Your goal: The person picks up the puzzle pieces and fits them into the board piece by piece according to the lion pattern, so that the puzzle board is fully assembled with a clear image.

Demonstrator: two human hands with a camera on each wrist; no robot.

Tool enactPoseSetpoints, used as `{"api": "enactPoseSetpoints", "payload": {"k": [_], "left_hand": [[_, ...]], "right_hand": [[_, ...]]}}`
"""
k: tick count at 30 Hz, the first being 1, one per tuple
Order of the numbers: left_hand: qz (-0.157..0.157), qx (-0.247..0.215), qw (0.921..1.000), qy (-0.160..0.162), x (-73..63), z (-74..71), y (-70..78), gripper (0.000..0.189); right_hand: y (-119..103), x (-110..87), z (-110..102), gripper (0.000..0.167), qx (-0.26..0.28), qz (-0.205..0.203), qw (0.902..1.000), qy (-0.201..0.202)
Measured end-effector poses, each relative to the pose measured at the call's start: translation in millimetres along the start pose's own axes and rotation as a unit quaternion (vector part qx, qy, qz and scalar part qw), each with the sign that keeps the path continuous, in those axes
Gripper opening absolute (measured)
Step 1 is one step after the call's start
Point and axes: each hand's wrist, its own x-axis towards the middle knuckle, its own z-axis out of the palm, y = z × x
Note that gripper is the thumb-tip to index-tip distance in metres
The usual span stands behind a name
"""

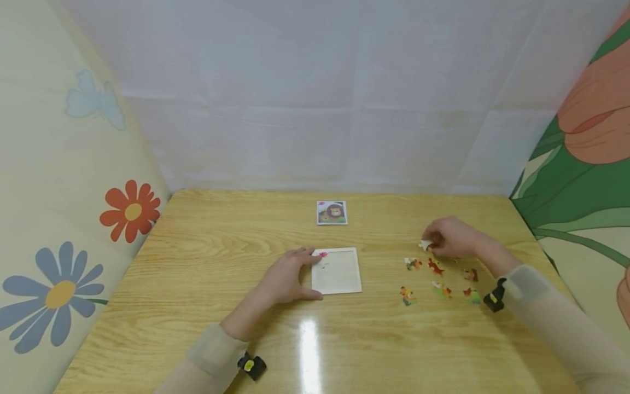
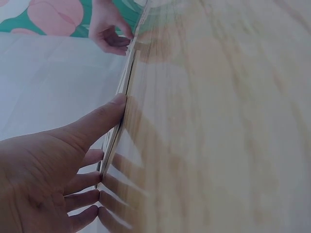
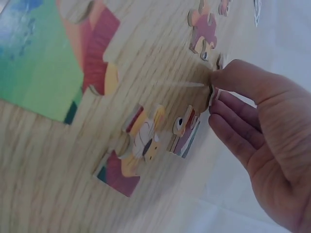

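Observation:
A white square puzzle tray (image 1: 359, 273) lies mid-table, with a pink-and-white puzzle piece (image 1: 323, 255) in its upper left corner. My left hand (image 1: 283, 282) rests at the tray's left side, thumb by the lower corner and fingers by the upper one. In the left wrist view, its straight thumb (image 2: 104, 118) touches the tray's edge. To the right, my right hand (image 1: 456, 239) pinches a puzzle piece (image 1: 425, 245) of white and red between thumb and fingertips. The right wrist view shows that piece edge-on, its picture mostly hidden.
Several loose puzzle pieces lie below the right hand, among them a red-brown one (image 1: 435, 267), a green-edged one (image 1: 471, 296) and an orange one (image 1: 406, 296). Behind the tray is a small picture card (image 1: 332, 212) with a lion. A white cloth (image 1: 315, 109) hangs along the table's back edge.

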Motion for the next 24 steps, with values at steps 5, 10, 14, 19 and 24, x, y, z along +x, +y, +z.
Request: {"api": "enactPoseSetpoints", "payload": {"k": [5,10,14,19,24], "left_hand": [[0.001,-0.002,1.0000,-0.001,0.8,0.3,-0.5,0.089],[-0.005,-0.003,1.0000,0.000,0.6,-0.5,0.2,0.089],[-0.005,-0.002,1.0000,-0.001,0.1,-0.7,1.0,0.089],[-0.003,0.001,1.0000,0.002,-0.4,-0.7,1.1,0.088],[-0.002,-0.001,1.0000,0.003,-0.2,-1.2,1.3,0.087]], "right_hand": [[0.4,1.5,-0.2,0.030,0.016,0.012,0.9994,0.026],[-4.3,2.9,-6.1,0.031,0.040,0.028,0.9974,0.053],[-10.9,5.6,-11.2,0.030,0.045,0.013,0.9961,0.075],[-20.7,11.2,-15.7,0.033,0.053,0.001,0.9940,0.096],[-29.6,17.8,-17.0,0.033,0.053,-0.014,0.9927,0.108]]}}
